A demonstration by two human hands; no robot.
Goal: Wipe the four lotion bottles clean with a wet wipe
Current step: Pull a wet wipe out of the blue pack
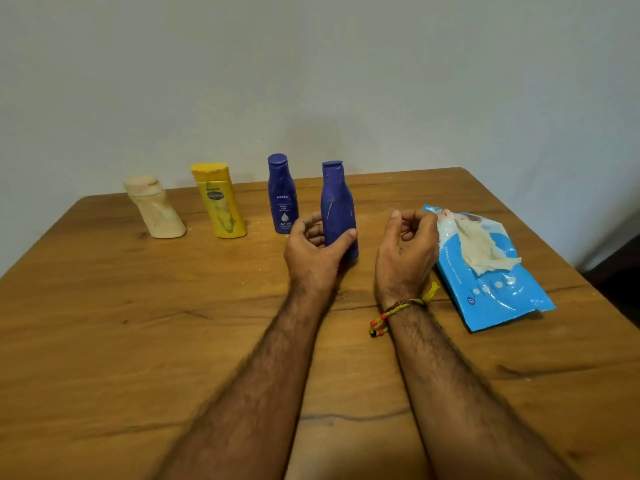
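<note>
Four lotion bottles stand on the wooden table (138, 341). At the far left is a cream bottle (156, 207), then a yellow bottle (219, 200), then a blue labelled bottle (282, 194). My left hand (313, 251) grips the lower part of a second blue bottle (337, 206), which stands upright with its plain back facing me. My right hand (407, 249) hovers just right of it, fingers loosely curled and holding nothing, touching the near edge of the wet wipe pack (491, 282). A used, dirty wipe (483, 249) lies on top of the pack.
The blue wipe pack lies flat near the table's right edge. A pale wall rises directly behind the table's far edge. Specks of dust lie on the tabletop around the bottles. A thread bracelet circles my right wrist.
</note>
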